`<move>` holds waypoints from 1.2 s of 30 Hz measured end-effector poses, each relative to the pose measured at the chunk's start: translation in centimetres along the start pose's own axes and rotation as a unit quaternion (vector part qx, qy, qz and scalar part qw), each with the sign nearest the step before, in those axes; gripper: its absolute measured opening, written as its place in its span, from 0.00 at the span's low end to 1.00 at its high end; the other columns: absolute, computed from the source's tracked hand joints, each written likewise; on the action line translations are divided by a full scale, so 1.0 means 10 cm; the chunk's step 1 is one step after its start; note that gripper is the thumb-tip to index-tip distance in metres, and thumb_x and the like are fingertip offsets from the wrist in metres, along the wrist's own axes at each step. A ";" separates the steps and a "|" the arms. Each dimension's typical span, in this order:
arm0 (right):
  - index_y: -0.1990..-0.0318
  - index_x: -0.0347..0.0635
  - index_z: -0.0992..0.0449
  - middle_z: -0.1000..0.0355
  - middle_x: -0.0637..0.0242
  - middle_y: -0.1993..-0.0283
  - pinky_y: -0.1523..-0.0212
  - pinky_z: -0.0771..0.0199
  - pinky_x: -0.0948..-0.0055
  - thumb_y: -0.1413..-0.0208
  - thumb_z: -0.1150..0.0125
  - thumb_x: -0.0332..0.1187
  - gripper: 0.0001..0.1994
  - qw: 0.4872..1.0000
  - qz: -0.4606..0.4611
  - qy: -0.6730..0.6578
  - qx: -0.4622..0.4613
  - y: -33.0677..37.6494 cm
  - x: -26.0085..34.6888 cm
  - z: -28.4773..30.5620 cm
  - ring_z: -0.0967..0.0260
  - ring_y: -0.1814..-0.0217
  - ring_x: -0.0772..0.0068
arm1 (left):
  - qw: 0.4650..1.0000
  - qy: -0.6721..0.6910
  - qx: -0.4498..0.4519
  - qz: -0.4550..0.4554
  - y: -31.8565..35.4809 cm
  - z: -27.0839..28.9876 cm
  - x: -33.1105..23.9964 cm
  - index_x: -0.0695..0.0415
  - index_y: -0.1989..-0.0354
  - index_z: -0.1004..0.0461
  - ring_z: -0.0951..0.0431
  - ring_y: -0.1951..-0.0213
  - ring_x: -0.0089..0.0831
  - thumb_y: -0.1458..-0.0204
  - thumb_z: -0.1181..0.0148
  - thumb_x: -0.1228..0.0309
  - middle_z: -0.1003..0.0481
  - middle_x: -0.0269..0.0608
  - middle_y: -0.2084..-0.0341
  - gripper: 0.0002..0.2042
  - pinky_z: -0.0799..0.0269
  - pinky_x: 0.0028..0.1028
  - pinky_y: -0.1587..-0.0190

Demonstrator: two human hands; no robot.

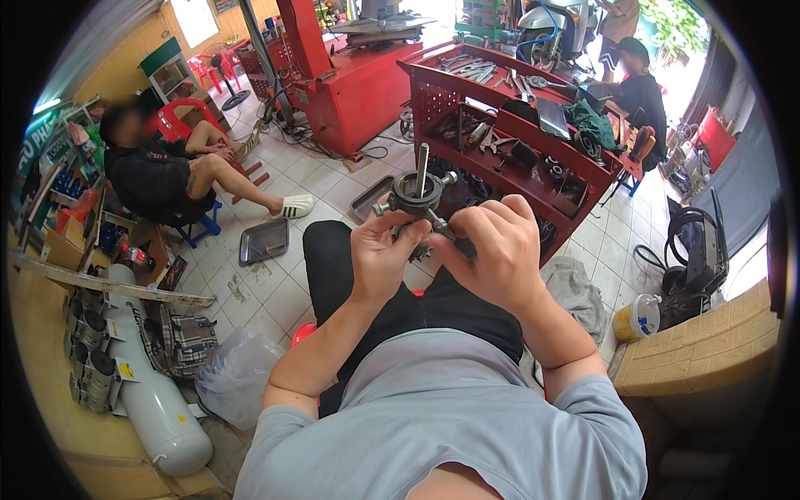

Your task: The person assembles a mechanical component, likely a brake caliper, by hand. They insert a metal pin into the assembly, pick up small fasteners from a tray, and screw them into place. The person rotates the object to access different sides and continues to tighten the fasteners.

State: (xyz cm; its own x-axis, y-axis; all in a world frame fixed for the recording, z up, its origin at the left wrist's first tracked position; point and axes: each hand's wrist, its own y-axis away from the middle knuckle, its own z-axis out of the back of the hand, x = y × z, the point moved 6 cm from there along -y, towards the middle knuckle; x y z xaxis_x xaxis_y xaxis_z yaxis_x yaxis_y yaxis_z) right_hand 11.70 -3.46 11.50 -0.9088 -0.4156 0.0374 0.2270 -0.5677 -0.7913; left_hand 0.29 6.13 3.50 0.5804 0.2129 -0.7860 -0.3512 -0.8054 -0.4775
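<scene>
Above my lap is a round dark metal part (417, 190) with a ring-shaped body, several bolts sticking out of its sides and a bright metal rod (423, 167) standing up from its middle. My left hand (382, 254) is closed around the part's lower left side, thumb pressed against it. On the other side, my right hand (497, 250) has its fingers curled in at the bolt (438, 223) on the near right. My fingers hide much of the part's underside.
A red tool cart (500, 125) loaded with wrenches stands ahead to the right. Metal trays (264, 242) lie on the tiled floor. One person (158, 167) sits at the left, another (640, 96) beyond the cart. A white cylinder (154, 392) and plastic bag (237, 371) are near left.
</scene>
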 end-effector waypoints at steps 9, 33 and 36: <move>0.71 0.45 0.29 0.33 0.73 0.80 0.71 0.43 0.71 0.64 0.32 0.31 0.12 0.999 0.017 0.007 -0.033 -0.02 0.03 0.02 0.36 0.80 0.72 | 1.000 0.011 0.005 0.005 0.00 -0.03 -0.03 0.66 0.66 0.23 0.29 0.59 0.22 0.51 0.39 0.85 0.28 0.37 0.61 0.05 0.32 0.20 0.58; 0.73 0.45 0.29 0.36 0.73 0.84 0.73 0.45 0.72 0.62 0.32 0.31 0.10 0.999 -0.010 -0.025 -0.030 -0.04 0.05 0.06 0.39 0.83 0.73 | 1.000 0.014 0.010 0.007 0.00 -0.03 -0.03 0.67 0.65 0.23 0.29 0.58 0.23 0.52 0.40 0.86 0.29 0.38 0.59 0.06 0.30 0.20 0.57; 0.75 0.46 0.30 0.37 0.73 0.85 0.74 0.46 0.72 0.62 0.30 0.35 0.12 0.997 0.008 -0.026 -0.073 -0.06 0.07 0.04 0.40 0.84 0.73 | 1.000 -0.010 0.015 -0.009 0.00 -0.02 -0.02 0.67 0.64 0.23 0.29 0.59 0.23 0.51 0.40 0.86 0.29 0.38 0.59 0.06 0.30 0.21 0.57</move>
State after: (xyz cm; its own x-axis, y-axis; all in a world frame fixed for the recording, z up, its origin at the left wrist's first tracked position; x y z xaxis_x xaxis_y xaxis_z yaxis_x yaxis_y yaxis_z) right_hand 11.02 -3.68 12.27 -0.8856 -0.4615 0.0527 0.1844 -0.4534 -0.8720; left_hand 0.30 5.99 3.75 0.5721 0.2376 -0.7850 -0.3638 -0.7843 -0.5025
